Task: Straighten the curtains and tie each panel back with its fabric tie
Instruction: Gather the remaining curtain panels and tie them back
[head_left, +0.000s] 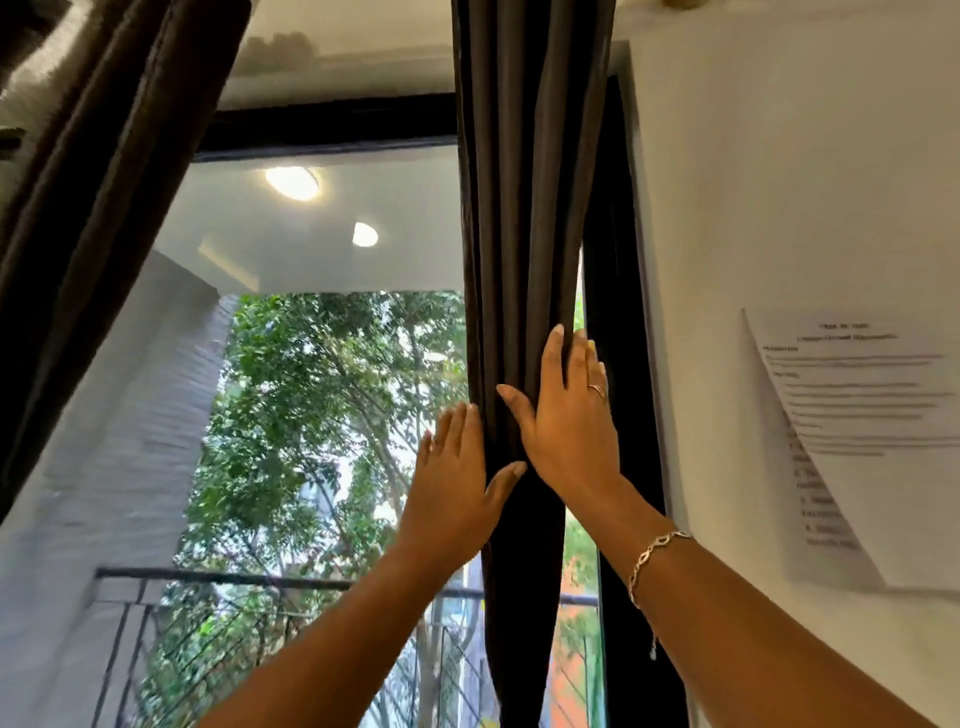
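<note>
Bright window glass fills the head view, with green trees and a dark railing outside. I only have this one view to go by.

On the right side of the window hangs the right curtain panel. It is dark and bunched into a thin bundle of folds. It sits just beside the black window frame and the white wall. A printed paper is stuck on the wall, with one edge curling off.

Both hands are up on that bundle. The left hand lies flat on its left edge, fingers straight, thumb reaching across the front. The right hand has a ring and a bracelet on the wrist. It lies flat on the right side, fingers pointing up, thumb spread toward the other thumb. Neither hand is closed around the cloth. They squeeze it between them. I think this is to push the folds together and make them neat, so a tie can go round.

The left curtain panel hangs at the top left, well apart from the hands, and looks blurry.

I see no fabric tie anywhere, and the bundle is not yet tied. My guess is that this is the smoothing step.
</note>
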